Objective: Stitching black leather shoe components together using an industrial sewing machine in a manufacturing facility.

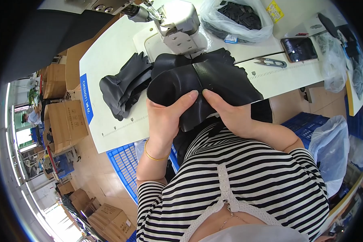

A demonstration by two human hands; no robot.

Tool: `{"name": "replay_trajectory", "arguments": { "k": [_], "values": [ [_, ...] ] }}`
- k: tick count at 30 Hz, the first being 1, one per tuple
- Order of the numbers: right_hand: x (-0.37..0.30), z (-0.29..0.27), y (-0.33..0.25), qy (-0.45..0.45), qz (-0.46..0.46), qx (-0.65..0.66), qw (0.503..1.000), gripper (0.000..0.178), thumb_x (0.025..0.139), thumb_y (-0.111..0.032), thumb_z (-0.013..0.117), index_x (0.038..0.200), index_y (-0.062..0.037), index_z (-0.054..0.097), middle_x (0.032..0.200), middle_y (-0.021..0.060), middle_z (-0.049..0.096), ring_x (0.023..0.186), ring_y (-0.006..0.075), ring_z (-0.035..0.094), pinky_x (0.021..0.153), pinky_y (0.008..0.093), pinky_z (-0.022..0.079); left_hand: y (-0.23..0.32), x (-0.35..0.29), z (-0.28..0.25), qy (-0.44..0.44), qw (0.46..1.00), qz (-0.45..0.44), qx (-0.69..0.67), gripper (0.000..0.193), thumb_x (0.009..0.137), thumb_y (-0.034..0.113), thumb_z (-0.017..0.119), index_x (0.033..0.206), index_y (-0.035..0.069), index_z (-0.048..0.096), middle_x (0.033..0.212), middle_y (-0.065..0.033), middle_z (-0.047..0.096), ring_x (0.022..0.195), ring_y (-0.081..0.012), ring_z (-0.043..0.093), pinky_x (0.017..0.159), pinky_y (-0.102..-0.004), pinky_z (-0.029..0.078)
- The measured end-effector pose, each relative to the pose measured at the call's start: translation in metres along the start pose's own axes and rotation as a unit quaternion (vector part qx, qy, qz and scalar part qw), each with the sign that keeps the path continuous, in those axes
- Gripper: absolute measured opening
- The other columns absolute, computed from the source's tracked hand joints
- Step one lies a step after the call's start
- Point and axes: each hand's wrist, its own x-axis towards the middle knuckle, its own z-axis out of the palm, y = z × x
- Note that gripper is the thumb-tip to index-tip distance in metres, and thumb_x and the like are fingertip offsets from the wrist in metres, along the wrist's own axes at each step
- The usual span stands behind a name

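A stitched black leather piece (pixel 171 82) with a seam down its middle lies at the table's front edge, just below the head of a sewing machine (pixel 179 32). My left hand (pixel 165 115) grips its left part, thumb pressed beside the seam. From the other side my right hand (pixel 232 117) holds it, and the two thumb tips nearly meet on the seam. Most fingers of both hands are hidden under the leather. More black leather with jagged edges spreads to the right, continuing under or joined to the held part; I cannot tell which. Left of it rests a stack of cut black leather pieces (pixel 125 86).
Thread snips (pixel 270 62) and a phone (pixel 299 49) lie on the white table (pixel 109 52) at right. A clear bag (pixel 262 30) of black pieces stands behind. Blue crates (pixel 123 163) sit below the table, and cardboard boxes (pixel 66 125) stand on the floor at left.
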Motion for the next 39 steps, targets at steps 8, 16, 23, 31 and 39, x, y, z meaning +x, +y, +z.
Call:
{"name": "replay_trajectory", "arguments": {
  "k": [8, 16, 23, 31, 39],
  "values": [
    [0.002, -0.004, 0.003, -0.009, 0.005, -0.034, 0.999, 0.017, 0.081, 0.004, 0.066, 0.098, 0.0034, 0.065, 0.092, 0.0035, 0.064, 0.079, 0.0091, 0.061, 0.072, 0.0228, 0.05, -0.003, 0.004, 0.002, 0.004, 1.0, -0.005, 0.008, 0.031, 0.073, -0.009, 0.069, 0.103, -0.003, 0.063, 0.097, -0.0075, 0.067, 0.085, -0.0134, 0.064, 0.079, -0.0267, 0.052],
    [0.025, 0.002, -0.01, 0.041, -0.013, 0.133, 0.99, 0.016, 0.091, -0.01, 0.06, 0.105, -0.0006, 0.06, 0.089, 0.0012, 0.064, 0.071, 0.0064, 0.059, 0.057, 0.0194, 0.048, 0.02, 0.012, -0.003, 0.016, 0.999, 0.029, -0.001, 0.028, 0.072, -0.011, 0.068, 0.099, -0.002, 0.064, 0.092, -0.0068, 0.068, 0.082, -0.013, 0.064, 0.076, -0.0265, 0.052],
    [0.058, 0.005, -0.043, 0.03, 0.007, 0.13, 0.991, 0.012, 0.092, -0.013, 0.06, 0.096, -0.002, 0.061, 0.076, 0.0005, 0.061, 0.056, 0.0052, 0.055, 0.041, 0.0185, 0.043, 0.051, 0.037, -0.008, 0.015, 0.998, -0.032, -0.05, 0.024, 0.073, -0.008, 0.069, 0.095, -0.003, 0.064, 0.089, -0.0092, 0.068, 0.076, -0.0151, 0.066, 0.07, -0.0282, 0.055],
    [0.084, 0.014, -0.062, 0.058, -0.001, 0.085, 0.995, 0.01, 0.09, -0.013, 0.062, 0.089, -0.0026, 0.063, 0.073, 0.0001, 0.061, 0.053, 0.0054, 0.053, 0.039, 0.0205, 0.041, 0.074, 0.054, -0.007, 0.008, 0.997, -0.05, -0.058, 0.024, 0.074, -0.008, 0.068, 0.097, -0.003, 0.064, 0.09, -0.0097, 0.067, 0.076, -0.0156, 0.066, 0.069, -0.0276, 0.055],
    [0.088, 0.013, -0.057, 0.033, -0.014, 0.135, 0.99, 0.01, 0.09, -0.01, 0.06, 0.089, -0.0006, 0.062, 0.075, 0.0015, 0.061, 0.052, 0.0063, 0.053, 0.039, 0.0208, 0.039, 0.069, 0.059, -0.006, 0.011, 0.995, -0.048, -0.086, 0.027, 0.074, -0.007, 0.068, 0.1, -0.002, 0.063, 0.091, -0.0093, 0.067, 0.077, -0.0165, 0.066, 0.07, -0.0294, 0.056]
  ]
}}
